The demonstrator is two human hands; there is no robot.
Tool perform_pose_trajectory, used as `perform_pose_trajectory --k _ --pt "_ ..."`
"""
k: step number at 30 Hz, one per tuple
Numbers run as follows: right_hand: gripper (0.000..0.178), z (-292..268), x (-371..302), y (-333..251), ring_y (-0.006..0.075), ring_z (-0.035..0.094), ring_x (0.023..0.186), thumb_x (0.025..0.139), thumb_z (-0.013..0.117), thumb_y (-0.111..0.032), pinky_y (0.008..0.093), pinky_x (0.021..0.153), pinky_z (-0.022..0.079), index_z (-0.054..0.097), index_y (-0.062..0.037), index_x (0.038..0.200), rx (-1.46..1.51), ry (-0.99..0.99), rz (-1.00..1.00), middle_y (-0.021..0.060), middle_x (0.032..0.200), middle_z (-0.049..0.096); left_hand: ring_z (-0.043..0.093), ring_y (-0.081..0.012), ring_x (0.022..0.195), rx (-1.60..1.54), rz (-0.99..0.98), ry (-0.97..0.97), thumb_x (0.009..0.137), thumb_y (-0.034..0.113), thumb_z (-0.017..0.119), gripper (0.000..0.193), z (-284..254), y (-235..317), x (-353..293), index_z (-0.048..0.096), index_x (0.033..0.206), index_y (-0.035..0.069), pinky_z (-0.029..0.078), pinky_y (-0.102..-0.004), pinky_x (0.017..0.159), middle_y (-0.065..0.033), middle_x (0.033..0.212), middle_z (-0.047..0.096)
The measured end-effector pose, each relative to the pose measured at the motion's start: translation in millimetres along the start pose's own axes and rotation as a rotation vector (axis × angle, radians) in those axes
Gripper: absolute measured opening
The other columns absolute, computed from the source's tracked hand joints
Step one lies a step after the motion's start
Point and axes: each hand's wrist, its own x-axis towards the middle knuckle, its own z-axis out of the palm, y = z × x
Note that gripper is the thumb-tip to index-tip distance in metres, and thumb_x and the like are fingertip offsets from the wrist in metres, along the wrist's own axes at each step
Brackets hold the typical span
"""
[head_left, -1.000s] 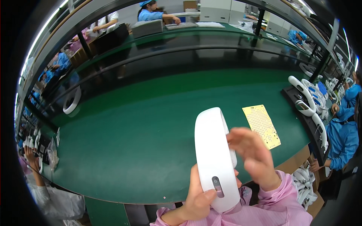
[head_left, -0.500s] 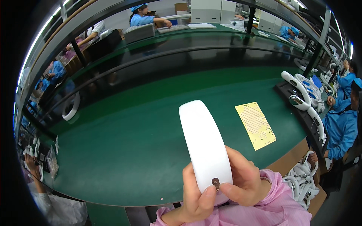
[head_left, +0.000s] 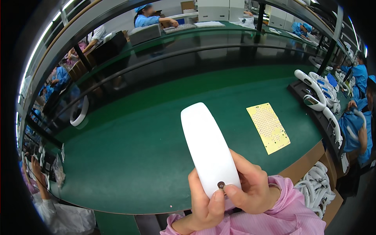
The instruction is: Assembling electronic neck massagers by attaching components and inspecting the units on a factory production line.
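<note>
Between my two hands a smooth white curved housing (head_left: 208,143) is held above the green table, its far end raised and angled slightly left. My left hand (head_left: 204,201) grips its near end from the left, the thumb lying by the lower edge. From the right, my right hand (head_left: 250,184) wraps round the housing, fingers behind it. Its thumb tip touches the edge of a small dark brown round piece (head_left: 221,185) with a light symbol, near the housing's lower end. What lies under the thumbs is hidden. To the right, a yellow sheet (head_left: 269,128) with rows of small marks lies flat.
A black tray (head_left: 309,102) with white curved parts stands along the right edge. Below it, a cardboard box (head_left: 328,158) holds several white bands. Another white curved part (head_left: 81,113) lies far left, near a clear plastic bag (head_left: 59,171). Co-workers sit on both sides.
The view has shifted slightly. The housing's far end has tilted a little left, and the right thumb has moved slightly against the brown piece. Both hands keep their hold.
</note>
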Motion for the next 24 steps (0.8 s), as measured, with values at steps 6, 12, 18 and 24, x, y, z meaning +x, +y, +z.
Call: perform_pose_trajectory --k 6,12,18,24 --pt "0.062 -3 1 -2 0.0203 0.061 0.089 0.080 0.058 -0.010 0.0280 0.073 0.049 0.034 0.0123 0.133 -0.106 0.021 -0.040 0.0231 0.109 0.058 0.048 -0.0179 0.099 -0.002 0.011 0.005 0.092 0.021 0.043 0.056 3 -2 1 0.015 0.131 -0.007 0.043 -0.0336 0.082 -0.0174 0.117 0.042" --pt "0.063 -5 4 0 0.0241 0.060 0.095 0.081 0.055 -0.010 0.0304 0.079 0.048 0.031 0.0128 0.134 0.001 -0.045 -0.024 0.0250 0.113 0.055 0.048 -0.0179 0.098 -0.040 -0.138 0.139 0.084 0.030 0.050 0.064 8 5 2 0.021 0.129 -0.004 0.043 -0.0334 0.080 -0.0151 0.115 0.043" --pt "0.064 -2 6 1 0.0264 0.057 0.101 0.082 0.053 -0.010 0.0323 0.085 0.045 0.027 0.0126 0.136 0.069 -0.059 -0.028 0.0259 0.117 0.052 0.051 -0.0188 0.095 -0.145 -0.337 0.295 0.068 0.042 0.059 0.074 15 17 11 0.033 0.124 0.001 0.045 -0.0334 0.077 -0.0114 0.109 0.048" --pt "0.065 -1 6 -4 0.0269 0.057 0.103 0.082 0.056 -0.011 0.0323 0.086 0.045 0.028 0.0120 0.136 0.010 -0.049 0.003 0.0267 0.119 0.051 0.051 -0.0186 0.095 -0.078 -0.309 0.300 0.071 0.044 0.057 0.072 16 14 10 0.033 0.124 0.001 0.044 -0.0330 0.078 -0.0117 0.110 0.048"
